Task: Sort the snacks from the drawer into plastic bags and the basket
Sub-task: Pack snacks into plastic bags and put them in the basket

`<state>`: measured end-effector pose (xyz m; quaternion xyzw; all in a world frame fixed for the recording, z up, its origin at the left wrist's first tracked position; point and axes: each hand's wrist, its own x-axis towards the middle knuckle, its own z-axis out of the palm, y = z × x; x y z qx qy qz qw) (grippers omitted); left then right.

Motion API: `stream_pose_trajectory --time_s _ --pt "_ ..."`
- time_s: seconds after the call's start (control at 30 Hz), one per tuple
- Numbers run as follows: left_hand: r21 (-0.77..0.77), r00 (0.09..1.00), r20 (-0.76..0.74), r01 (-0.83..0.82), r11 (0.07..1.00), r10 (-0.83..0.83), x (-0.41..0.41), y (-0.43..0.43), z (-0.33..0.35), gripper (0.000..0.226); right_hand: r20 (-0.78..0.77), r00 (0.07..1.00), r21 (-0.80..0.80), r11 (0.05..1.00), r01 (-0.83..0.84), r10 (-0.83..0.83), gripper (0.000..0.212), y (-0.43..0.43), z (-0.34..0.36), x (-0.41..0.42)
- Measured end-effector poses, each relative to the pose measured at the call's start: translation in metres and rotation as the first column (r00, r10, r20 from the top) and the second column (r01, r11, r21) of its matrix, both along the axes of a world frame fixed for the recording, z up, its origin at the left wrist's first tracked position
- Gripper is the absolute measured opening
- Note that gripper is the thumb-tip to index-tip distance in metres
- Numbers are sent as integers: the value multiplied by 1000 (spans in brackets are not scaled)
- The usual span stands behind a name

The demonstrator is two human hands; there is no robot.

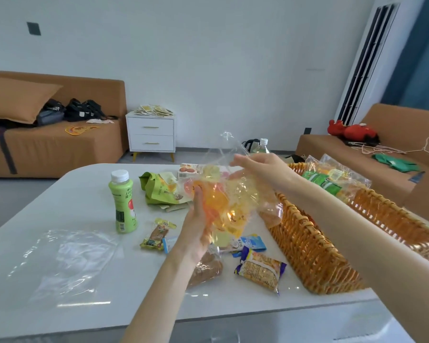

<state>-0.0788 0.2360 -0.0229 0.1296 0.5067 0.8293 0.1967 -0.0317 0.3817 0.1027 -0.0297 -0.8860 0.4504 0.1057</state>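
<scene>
A clear plastic bag (235,194) with orange and yellow snack cups inside hangs above the white table (89,199). My left hand (197,229) holds it from below and my right hand (255,172) grips its upper edge. To the right stands a wicker basket (307,246) with green and yellow packets (325,181) in it. Loose on the table lie a blue-and-yellow noodle pack (259,271), a blue packet (250,243), a brown bread pack (206,271), a small yellow sausage snack (156,235) and a green pouch (159,189).
A green drink bottle (124,204) stands upright left of centre. An empty clear bag (67,263) lies flat at the front left. A small box (188,170) sits at the table's far edge. Sofas and a white nightstand (151,132) stand behind.
</scene>
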Motion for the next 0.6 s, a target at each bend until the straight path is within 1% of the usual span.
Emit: stream_pose_trajectory --time_s 0.03,0.07,0.13,0.17,0.2,0.33,0.4,0.47,0.5,0.53,0.6 --pt "-18 1000 -16 3 1000 -4 4 2 0 83 14 1000 54 998 23 -24 36 -1 -3 0" --pt "-28 1000 -18 7 1000 -8 6 4 -1 80 -5 998 139 988 65 -65 37 -1 -10 -2" --pt "-34 999 46 8 999 -6 13 7 1 74 -114 984 320 932 168 -139 38 0 -24 -4" --pt "-38 998 68 11 999 -9 15 8 1 72 -170 975 376 905 200 -145 39 2 -32 -5" --pt "-47 997 79 8 999 -4 15 10 0 70 -206 968 392 894 216 -143 38 4 -38 -5" --pt "3 991 132 -31 1000 30 11 13 -2 72 -233 964 370 904 213 -132 34 6 -44 -9" --pt "33 989 132 -65 997 60 7 14 2 69 -178 973 346 916 202 -148 39 9 -37 -9" --pt "71 986 144 -98 993 87 2 17 6 67 -51 985 290 941 173 -165 45 14 -29 -6" --pt "104 984 155 -109 989 92 -1 18 6 66 0 988 235 960 149 -154 43 17 -26 -4" --pt "126 983 157 -112 986 91 -4 20 6 65 20 991 186 974 129 -135 38 18 -25 -1" --pt "179 991 123 -67 982 45 -7 24 7 69 -34 992 164 979 122 -118 33 21 -23 1"
